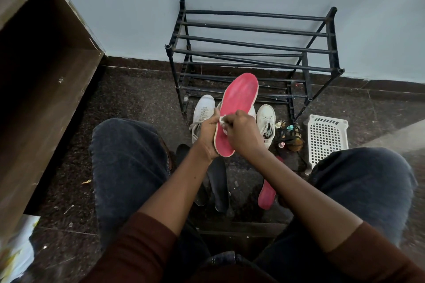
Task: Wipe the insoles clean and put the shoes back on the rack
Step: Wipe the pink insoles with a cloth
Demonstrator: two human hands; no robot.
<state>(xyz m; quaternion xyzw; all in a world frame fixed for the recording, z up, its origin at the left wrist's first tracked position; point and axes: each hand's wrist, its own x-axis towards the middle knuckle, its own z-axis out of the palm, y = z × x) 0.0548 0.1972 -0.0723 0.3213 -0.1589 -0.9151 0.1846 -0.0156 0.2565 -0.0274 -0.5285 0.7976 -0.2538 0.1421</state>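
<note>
My left hand (207, 135) grips a red insole (239, 96) by its heel end, toe pointing up toward the rack. My right hand (241, 133) pinches a small white cloth (222, 119) against the insole's red face. A second red insole (266, 195) lies on the floor between my knees, beside two dark insoles (218, 186). Two white sneakers, one on the left (203, 110) and one on the right (266, 119), stand on the floor in front of the black shoe rack (253, 50), whose bars hold nothing.
A white perforated plastic basket (326, 140) lies right of the sneakers, with small bottles and clutter (289, 135) beside it. A brown wooden cabinet (41, 76) stands at the left. My knees in dark jeans flank the floor space. Papers (16, 248) lie at bottom left.
</note>
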